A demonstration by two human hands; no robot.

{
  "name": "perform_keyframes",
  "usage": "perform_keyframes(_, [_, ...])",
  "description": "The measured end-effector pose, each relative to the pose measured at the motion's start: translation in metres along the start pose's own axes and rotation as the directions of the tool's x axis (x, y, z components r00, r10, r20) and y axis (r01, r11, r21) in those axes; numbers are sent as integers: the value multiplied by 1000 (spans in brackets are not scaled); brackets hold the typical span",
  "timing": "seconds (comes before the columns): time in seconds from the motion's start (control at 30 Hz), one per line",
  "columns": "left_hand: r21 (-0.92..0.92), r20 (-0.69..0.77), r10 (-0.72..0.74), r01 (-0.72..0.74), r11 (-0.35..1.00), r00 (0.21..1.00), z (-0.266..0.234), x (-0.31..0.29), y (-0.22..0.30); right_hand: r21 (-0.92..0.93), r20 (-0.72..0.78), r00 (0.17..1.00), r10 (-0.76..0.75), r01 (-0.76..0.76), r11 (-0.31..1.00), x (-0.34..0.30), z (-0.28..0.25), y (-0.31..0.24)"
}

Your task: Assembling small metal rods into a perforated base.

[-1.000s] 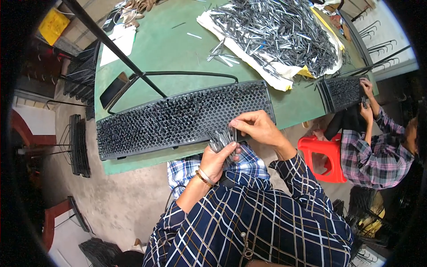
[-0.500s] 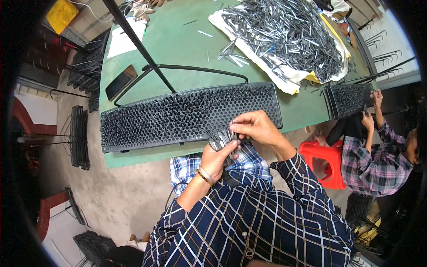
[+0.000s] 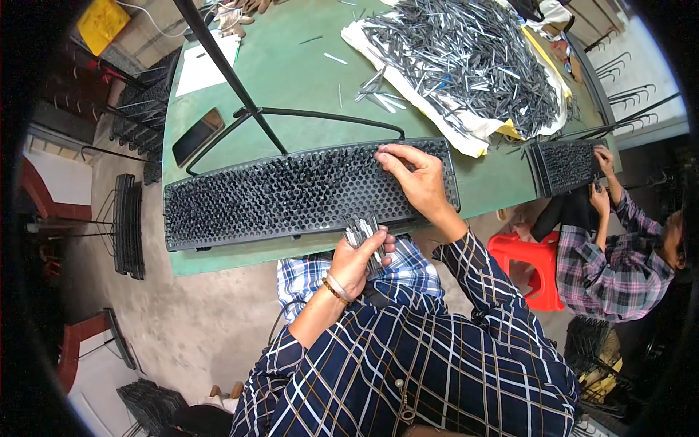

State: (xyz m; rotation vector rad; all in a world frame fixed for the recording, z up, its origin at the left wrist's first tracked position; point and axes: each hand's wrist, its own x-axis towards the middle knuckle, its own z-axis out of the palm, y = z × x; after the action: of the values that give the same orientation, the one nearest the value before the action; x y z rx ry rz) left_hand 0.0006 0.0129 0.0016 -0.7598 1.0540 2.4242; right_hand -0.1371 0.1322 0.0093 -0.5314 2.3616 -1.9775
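Thin strips (image 3: 361, 233) were clasped in the left hand (image 3: 354, 262); above it, the perforated panel (image 3: 291, 193) was overhung by the right hand (image 3: 420, 182), nearly closed, its hold unclear.

Floor: bare grey concrete (image 3: 204, 320), mottled, pale in the open stretch left of the counter. Counter (image 3: 306, 73): broad, green-topped. Red plastic stool (image 3: 551, 288) on the floor near its right end. Far right, a whitish wall (image 3: 652, 76), bright, with dark wire hooks in front. Upper left, pale blockwork (image 3: 154, 35) beside a yellow sheet (image 3: 100, 29). Left side: white panel (image 3: 62, 175) with curved dark-red trim (image 3: 33, 180). Light strong over counter; left margin dim, detail lost.
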Motion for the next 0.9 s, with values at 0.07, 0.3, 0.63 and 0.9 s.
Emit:
perform_keyframes(0.07, [-6,-5,-1,1,1000,1000,-1,0,0,-60,1,999,-37,37,997,1,0,1])
perform_keyframes(0.3, [-9,9,-4,5,1000,1000,-2,2,0,-76,28,996,-82,84,994,-6,6,-4])
perform_keyframes(0.63, [-12,13,-18,18,1000,1000,-3,2,2,-167,-55,985,-166,154,974,-8,4,8])
perform_keyframes(0.9, [-23,11,-25,25,999,1000,-2,1,2,-307,11,981,-196,189,933,-6,0,-8])
